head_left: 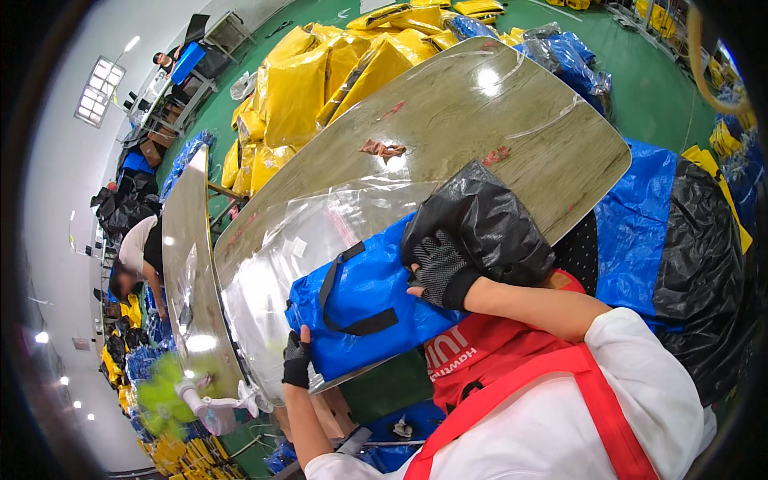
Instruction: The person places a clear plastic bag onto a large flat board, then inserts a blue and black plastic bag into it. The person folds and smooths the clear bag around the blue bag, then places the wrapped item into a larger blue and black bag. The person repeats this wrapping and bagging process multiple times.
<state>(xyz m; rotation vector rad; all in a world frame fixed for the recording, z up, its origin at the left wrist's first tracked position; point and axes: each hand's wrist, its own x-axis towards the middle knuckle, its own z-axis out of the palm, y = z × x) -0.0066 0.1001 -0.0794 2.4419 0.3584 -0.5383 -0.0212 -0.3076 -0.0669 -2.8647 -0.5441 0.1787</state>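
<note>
A blue woven bag (376, 292) with a black strap handle (324, 292) and a black end section (488, 216) lies on the near side of the wood-patterned table (448, 120). My left hand (296, 362), in a dark fingerless glove, grips the bag's near left edge, thumb on top; its other fingers are mostly hidden. My right hand (444, 272), in a dotted grey-black glove, rests with fingers apart on the seam between blue and black. Beneath and beyond the bag's left part spreads a clear plastic bag (276, 248).
Yellow bags (300, 92) are heaped beyond the table. Another blue and black bag (640, 224) hangs at my right. A small green-bladed fan (164, 400) is at lower left, beside a second table (188, 264). A person (144, 248) bends over at far left. Brownish-red scraps (382, 150) lie on the tabletop.
</note>
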